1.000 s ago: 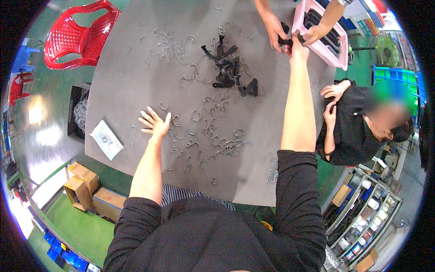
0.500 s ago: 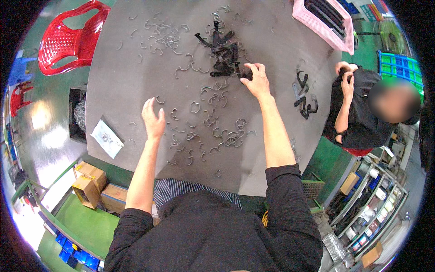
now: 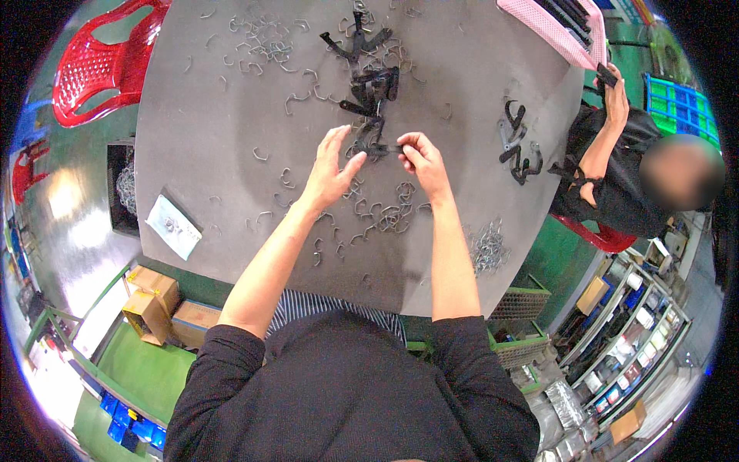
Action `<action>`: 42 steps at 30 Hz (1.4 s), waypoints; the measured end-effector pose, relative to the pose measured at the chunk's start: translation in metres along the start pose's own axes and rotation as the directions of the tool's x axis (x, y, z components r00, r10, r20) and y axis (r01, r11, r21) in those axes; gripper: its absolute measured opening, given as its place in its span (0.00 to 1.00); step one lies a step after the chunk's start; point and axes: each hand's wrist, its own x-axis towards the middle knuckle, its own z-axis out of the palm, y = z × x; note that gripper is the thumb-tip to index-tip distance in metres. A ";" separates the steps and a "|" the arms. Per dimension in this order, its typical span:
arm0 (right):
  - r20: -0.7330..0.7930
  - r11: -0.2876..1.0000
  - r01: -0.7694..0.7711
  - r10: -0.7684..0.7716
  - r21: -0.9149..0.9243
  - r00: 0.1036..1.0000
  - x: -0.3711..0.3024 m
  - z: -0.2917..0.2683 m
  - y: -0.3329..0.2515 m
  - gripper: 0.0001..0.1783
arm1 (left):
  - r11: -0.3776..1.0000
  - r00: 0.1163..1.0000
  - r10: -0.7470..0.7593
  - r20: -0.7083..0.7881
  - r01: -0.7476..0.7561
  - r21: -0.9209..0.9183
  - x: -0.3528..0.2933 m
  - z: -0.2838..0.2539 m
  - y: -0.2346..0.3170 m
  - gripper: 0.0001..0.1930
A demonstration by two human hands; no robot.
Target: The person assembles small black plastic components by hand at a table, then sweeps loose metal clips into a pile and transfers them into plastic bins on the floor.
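Observation:
My right hand (image 3: 424,164) pinches one end of a slim black part (image 3: 382,148) over the middle of the grey table (image 3: 223,138). Beside its other end is my left hand (image 3: 329,175), with thumb and fingers apart; whether the thumb touches the part I cannot make out. Just beyond both hands lies a loose heap of black bracket-like parts (image 3: 376,83). Small bent wire clips (image 3: 394,213) lie scattered around and below the hands, and another spread of clips (image 3: 265,40) lies at the far left.
At right, a co-worker's hand (image 3: 616,100) holds a black piece beside a pink basket (image 3: 550,35) of black parts. More black parts (image 3: 517,146) and a clip pile (image 3: 488,248) lie on the table's right. A plastic bag (image 3: 174,226) rests near the left edge; a red chair (image 3: 100,65) stands beyond.
My left hand has moved right and my right hand has come nearer, bringing a black part from the heap between them. The co-worker's hand has moved toward the pink basket.

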 end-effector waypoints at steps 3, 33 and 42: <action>-0.064 0.979 0.062 -0.051 0.194 0.997 0.002 0.011 0.000 0.07 | 0.996 0.998 -0.053 -0.040 0.050 -0.067 -0.004 -0.004 -0.009 0.29; -0.189 0.892 -0.128 0.049 -0.433 0.981 -0.012 0.051 -0.011 0.07 | 0.514 0.894 -0.404 0.195 0.398 -0.760 -0.068 -0.088 -0.021 0.11; -0.144 0.940 -0.224 0.267 0.258 0.953 -0.033 0.072 0.002 0.07 | 0.660 0.909 -0.415 -0.029 0.279 -0.697 -0.068 -0.077 -0.029 0.12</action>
